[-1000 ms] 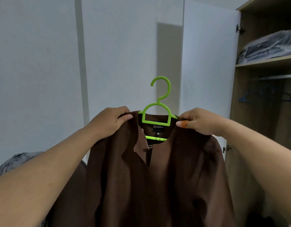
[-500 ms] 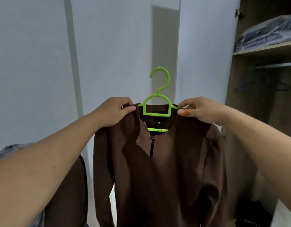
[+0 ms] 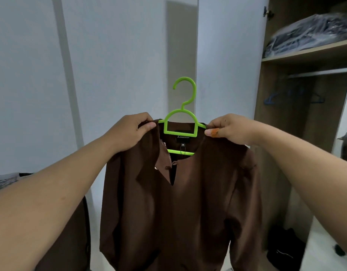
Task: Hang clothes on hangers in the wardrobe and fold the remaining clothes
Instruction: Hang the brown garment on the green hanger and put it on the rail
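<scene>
Two hands carry the load: our left hand (image 3: 129, 131) pinches one shoulder of the brown shirt (image 3: 178, 202), our right hand (image 3: 230, 128) pinches the other, each closed on cloth over an arm of the green hanger (image 3: 181, 122). The shirt hangs in the air before the white door (image 3: 227, 65), left of the open wardrobe (image 3: 305, 133), well apart from the rail (image 3: 321, 72).

Slipping looks like the main risk. The neck is open and one flap is folded out, so if either pinch loosens, that shoulder could slide off its arm and the shirt drop. The hook stands free, and with both hands at the shoulders we judge it hard to steer onto the rail; it may also catch the blue hangers (image 3: 274, 97) there.

Much is unclear. The hem is cut off below, the hanger's arms are hidden under cloth and hands, and the bagged bundle (image 3: 309, 34) on the shelf is blurred. Dark things on the wardrobe floor cannot be named.
</scene>
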